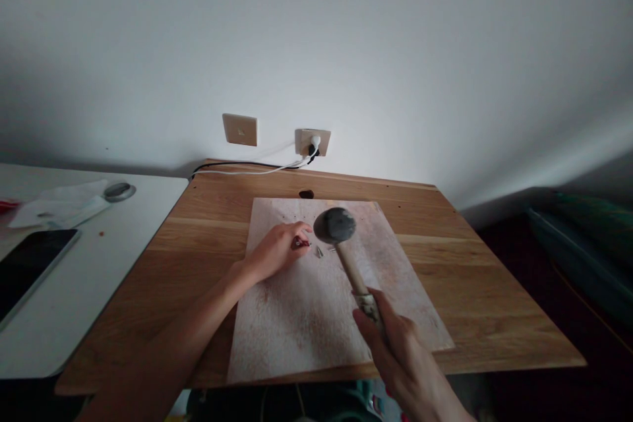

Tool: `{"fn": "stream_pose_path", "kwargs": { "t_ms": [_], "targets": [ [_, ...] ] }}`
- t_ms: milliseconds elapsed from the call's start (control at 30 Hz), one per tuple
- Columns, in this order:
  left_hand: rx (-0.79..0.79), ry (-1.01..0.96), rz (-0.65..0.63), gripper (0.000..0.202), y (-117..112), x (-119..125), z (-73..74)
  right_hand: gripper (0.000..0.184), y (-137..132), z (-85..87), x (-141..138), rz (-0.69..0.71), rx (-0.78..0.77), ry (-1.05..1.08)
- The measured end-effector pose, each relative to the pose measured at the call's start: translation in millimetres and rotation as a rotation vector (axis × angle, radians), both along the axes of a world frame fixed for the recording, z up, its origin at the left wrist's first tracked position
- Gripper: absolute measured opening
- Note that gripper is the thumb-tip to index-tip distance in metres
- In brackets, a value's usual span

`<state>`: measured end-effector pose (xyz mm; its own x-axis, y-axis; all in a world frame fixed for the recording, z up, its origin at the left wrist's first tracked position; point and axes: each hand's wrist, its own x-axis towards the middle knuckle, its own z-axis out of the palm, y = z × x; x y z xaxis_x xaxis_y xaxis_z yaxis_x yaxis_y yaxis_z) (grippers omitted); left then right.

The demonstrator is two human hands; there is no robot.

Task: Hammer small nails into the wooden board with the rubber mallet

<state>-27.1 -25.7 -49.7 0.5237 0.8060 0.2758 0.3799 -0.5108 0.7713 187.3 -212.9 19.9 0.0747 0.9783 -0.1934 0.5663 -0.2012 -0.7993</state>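
While left fingers [295, 235] pinch a small piece [305, 244], right fingers [364, 322] clamp the away-pointing mallet [347, 260].

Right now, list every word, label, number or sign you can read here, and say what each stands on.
None: no text can be read anywhere. The mallet in the right hand, the pale board, the switch plate and the socket show no marks; the tablet screen is dark; the papers are too blurred.

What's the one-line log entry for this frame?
right hand grips mallet | left hand pinches small item on board | board on wooden table
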Motion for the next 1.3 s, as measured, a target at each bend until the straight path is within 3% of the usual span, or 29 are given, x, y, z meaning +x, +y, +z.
{"fn": "stream_pose_path", "kwargs": {
  "t_ms": [133, 367, 633, 867, 1133, 1300],
  "targets": [
    [-0.025, -0.013, 0.002, 0.032, -0.3, 0.0, 0.9, 0.049, 5.3, -7.5, 3.5, 0.044, 0.019, -0.055],
    [-0.029, -0.044, -0.014, 0.027, 2.4, -0.1, -5.1, 0.05, 3.1, 0.6, 1.8, 0.025, 0.063, 0.016],
    [-0.114, -0.02, 0.005, 0.03, -1.7, 1.5, 5.5, 0.056, 3.2, -22.2, 5.1, 0.029, 0.06, -0.089],
    [-0.051, -0.025, 0.002, 0.014, -0.5, 0.6, 2.1, 0.056, -1.4, -7.4, -0.6, 0.023, 0.047, -0.017],
    [-0.076, -0.034, 0.012, 0.029, -1.5, 0.3, 3.6, 0.057, 5.6, -20.1, 0.5, 0.077, 0.097, -0.103],
    [-0.036, -0.063, -0.025, 0.031, 2.1, -0.6, -4.7, 0.051, 0.9, -3.9, -1.2, -0.034, 0.014, 0.017]
  ]
}}
